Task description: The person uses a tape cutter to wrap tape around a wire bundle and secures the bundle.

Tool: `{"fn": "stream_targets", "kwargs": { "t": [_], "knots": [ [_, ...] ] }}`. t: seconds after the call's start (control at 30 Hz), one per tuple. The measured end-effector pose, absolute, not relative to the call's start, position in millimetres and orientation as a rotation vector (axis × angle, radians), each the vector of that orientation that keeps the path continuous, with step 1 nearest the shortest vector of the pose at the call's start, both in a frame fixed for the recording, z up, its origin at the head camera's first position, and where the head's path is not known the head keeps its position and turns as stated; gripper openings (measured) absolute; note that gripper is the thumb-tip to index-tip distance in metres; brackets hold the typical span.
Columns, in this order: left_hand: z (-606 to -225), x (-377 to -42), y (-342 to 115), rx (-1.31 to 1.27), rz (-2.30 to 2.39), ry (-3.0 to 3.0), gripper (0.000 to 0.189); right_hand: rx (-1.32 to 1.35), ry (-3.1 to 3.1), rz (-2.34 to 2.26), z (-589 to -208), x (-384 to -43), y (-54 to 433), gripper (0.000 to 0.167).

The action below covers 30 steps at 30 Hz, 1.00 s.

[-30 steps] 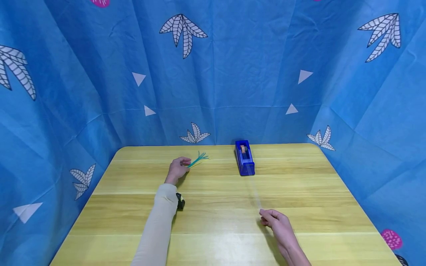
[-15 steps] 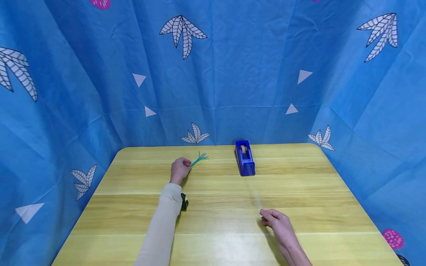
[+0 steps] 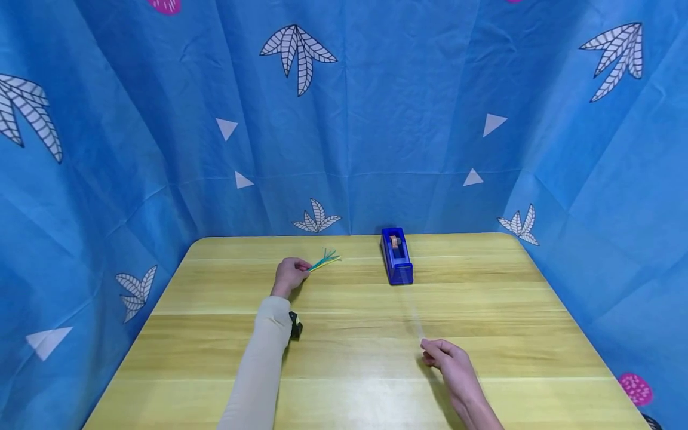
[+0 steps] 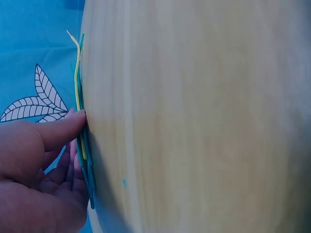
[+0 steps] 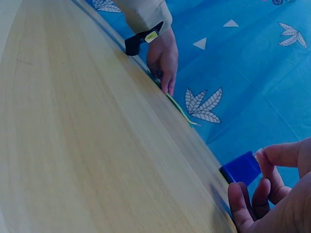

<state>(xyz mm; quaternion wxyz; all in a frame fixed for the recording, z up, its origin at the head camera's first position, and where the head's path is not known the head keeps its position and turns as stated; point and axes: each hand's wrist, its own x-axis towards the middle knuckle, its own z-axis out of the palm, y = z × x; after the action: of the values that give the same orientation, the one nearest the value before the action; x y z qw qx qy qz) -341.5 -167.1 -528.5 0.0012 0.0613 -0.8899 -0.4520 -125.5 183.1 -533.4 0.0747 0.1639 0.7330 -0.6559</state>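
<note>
On the table (image 3: 344, 397), the blue dispenser (image 3: 400, 275) near the far edge could slide if tugged hard. The left hand (image 3: 291, 275) and right hand (image 3: 454, 365) both pinch: one the wires (image 3: 324, 261) left of the dispenser, which a loosened hold might scatter; the other the clear tape (image 3: 415, 316) stretched from it, which slack could let twist and stick together.

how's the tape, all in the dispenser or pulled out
Pulled out: clear tape runs from the dispenser to the right fingers in the head view.

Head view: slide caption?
Left hand pinches thin green and yellow strands; right hand holds a clear tape strip running to the blue plastic tape dispenser on the pale wooden table.
</note>
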Motion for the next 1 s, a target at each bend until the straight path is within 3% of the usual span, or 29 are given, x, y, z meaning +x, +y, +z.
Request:
{"fn": "stream_targets", "kwargs": {
  "t": [1.0],
  "knots": [
    [-524.9,-343.8,-170.3,-0.044,-1.177,-3.049,0.014,0.497,2.201,-1.962,-534.6,-125.3,181.9,0.033]
  ]
}}
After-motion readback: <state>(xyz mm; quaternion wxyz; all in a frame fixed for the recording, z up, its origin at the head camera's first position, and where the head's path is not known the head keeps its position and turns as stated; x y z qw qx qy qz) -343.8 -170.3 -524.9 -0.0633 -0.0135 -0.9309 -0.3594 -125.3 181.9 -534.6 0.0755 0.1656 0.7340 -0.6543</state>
